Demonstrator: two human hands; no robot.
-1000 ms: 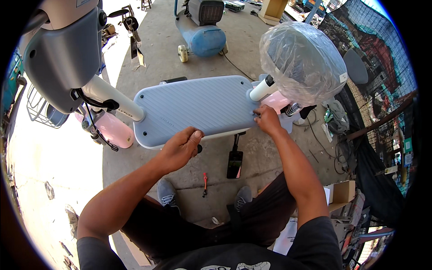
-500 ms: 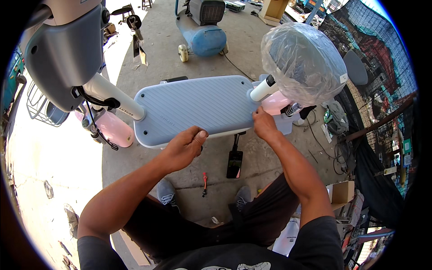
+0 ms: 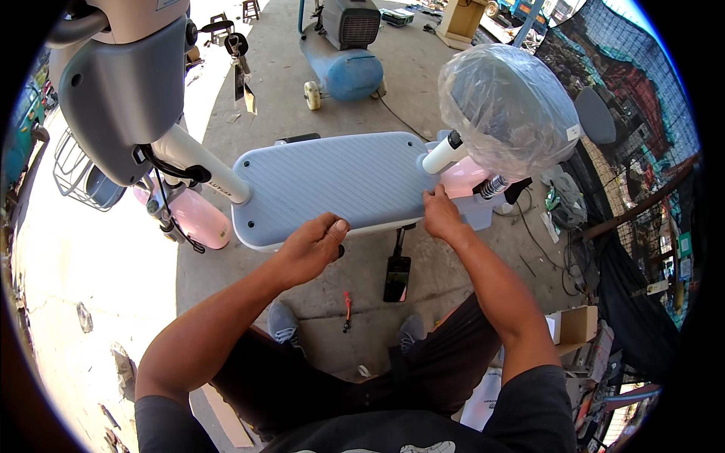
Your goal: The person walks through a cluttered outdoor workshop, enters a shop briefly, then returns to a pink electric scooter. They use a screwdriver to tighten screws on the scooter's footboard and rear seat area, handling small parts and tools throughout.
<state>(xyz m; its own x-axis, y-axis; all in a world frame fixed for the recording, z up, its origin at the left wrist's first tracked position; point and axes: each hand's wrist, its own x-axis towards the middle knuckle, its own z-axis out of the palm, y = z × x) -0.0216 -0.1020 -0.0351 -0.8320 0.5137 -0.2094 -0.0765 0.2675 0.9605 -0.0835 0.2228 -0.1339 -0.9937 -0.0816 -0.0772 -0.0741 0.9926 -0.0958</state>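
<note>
Black short-sleeved shirt [image 3: 355,432], dark bottoms [image 3: 453,341], grey laced shoes [image 3: 283,320]

Matt, ribbed plastic is noted on the deck [image 3: 332,181]. The seat [image 3: 529,113] is wrapped in glossy, creased film [image 3: 479,83]. A smooth gloss is observed on the front fender [image 3: 201,217], bright metal on the spring [image 3: 495,187].

Head fisheye: left hand [image 3: 308,248] and right hand [image 3: 442,213] are viewed from above and behind, at close range, facing down and forward; air compressor [image 3: 352,74] is included well beyond them.
</note>
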